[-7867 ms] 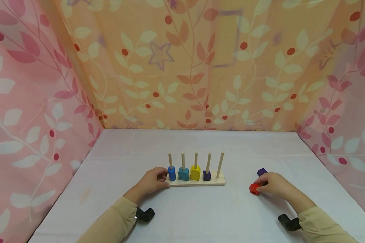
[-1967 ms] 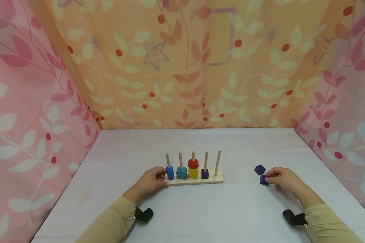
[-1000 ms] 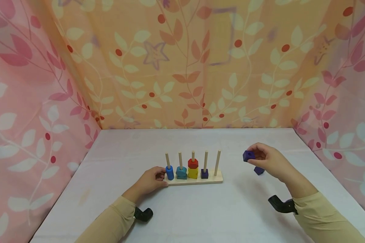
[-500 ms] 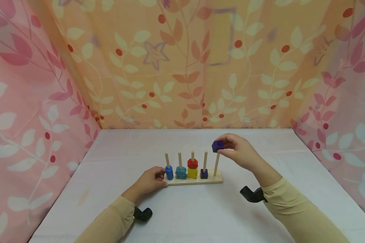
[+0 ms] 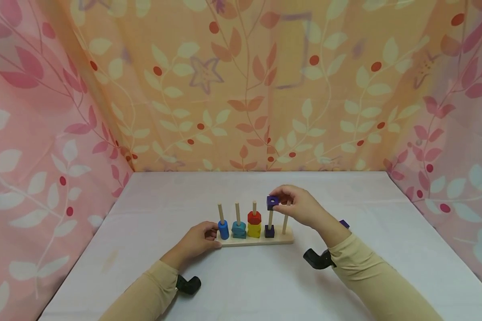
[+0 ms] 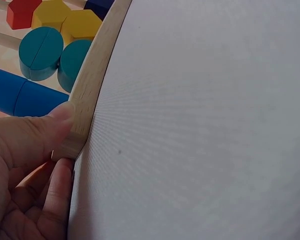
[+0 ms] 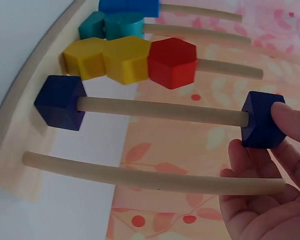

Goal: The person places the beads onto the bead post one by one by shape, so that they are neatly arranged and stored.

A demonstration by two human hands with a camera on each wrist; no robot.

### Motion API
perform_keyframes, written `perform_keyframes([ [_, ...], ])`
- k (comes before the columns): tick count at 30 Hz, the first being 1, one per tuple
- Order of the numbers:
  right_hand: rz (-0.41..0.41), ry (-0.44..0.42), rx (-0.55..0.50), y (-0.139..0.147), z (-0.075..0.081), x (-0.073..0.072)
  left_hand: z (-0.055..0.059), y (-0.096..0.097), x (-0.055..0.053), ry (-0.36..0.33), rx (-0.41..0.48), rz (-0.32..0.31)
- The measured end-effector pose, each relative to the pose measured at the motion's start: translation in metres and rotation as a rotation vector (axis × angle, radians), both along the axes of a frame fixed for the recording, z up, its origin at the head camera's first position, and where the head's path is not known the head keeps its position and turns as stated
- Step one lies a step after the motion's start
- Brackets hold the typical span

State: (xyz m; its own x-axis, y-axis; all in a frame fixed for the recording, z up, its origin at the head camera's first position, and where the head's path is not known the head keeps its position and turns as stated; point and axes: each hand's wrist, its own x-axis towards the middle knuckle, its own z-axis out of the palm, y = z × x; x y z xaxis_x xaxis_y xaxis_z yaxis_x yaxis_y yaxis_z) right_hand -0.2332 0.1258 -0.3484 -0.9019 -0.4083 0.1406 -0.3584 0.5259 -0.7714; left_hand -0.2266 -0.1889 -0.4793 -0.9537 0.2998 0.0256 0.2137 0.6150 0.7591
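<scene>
A wooden base with upright pegs (image 5: 245, 243) stands mid-table. My left hand (image 5: 198, 240) grips its left end, thumb against the wood in the left wrist view. My right hand (image 5: 299, 207) pinches a dark blue-purple square block (image 7: 262, 120) at the tip of the fourth peg (image 7: 165, 110). Lower on that peg sits a matching block (image 7: 61, 102). The third peg bears yellow hexagonal blocks (image 7: 126, 60) under a red hexagonal block (image 7: 172, 63). Teal rounded blocks (image 6: 41, 53) fill the second peg's foot, and blue cylinders (image 5: 223, 230) the first's.
The fifth peg (image 7: 155, 178) is bare and passes close by my right fingers. Another purple block (image 5: 344, 224) lies on the white table (image 5: 241, 285), partly hidden behind the right forearm. Patterned cloth (image 5: 241, 89) walls the table at the back and both sides.
The red block went from the right hand onto the third peg. Then the right hand picked a purple block off the table and carried it left to the fourth peg. The left hand stayed put.
</scene>
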Motion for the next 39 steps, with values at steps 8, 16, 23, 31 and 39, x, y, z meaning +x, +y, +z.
perform_keyframes([
  [8,-0.031,-0.120,-0.061,0.004,-0.018,-0.004,0.003,0.001,0.001,0.000,-0.001,-0.008],
  [16,-0.060,-0.254,-0.151,0.005,-0.049,-0.008,0.001,0.001,0.000,0.004,0.002,-0.014],
  [23,-0.107,-0.298,-0.108,0.002,-0.069,-0.010,-0.002,0.000,-0.002,0.007,-0.004,-0.014],
  [31,-0.095,-0.278,-0.107,-0.001,-0.083,-0.012,-0.006,-0.003,-0.003,0.017,-0.012,-0.014],
  [39,-0.104,-0.298,-0.113,0.002,-0.085,-0.010,-0.006,-0.002,-0.003,0.010,-0.005,-0.012],
])
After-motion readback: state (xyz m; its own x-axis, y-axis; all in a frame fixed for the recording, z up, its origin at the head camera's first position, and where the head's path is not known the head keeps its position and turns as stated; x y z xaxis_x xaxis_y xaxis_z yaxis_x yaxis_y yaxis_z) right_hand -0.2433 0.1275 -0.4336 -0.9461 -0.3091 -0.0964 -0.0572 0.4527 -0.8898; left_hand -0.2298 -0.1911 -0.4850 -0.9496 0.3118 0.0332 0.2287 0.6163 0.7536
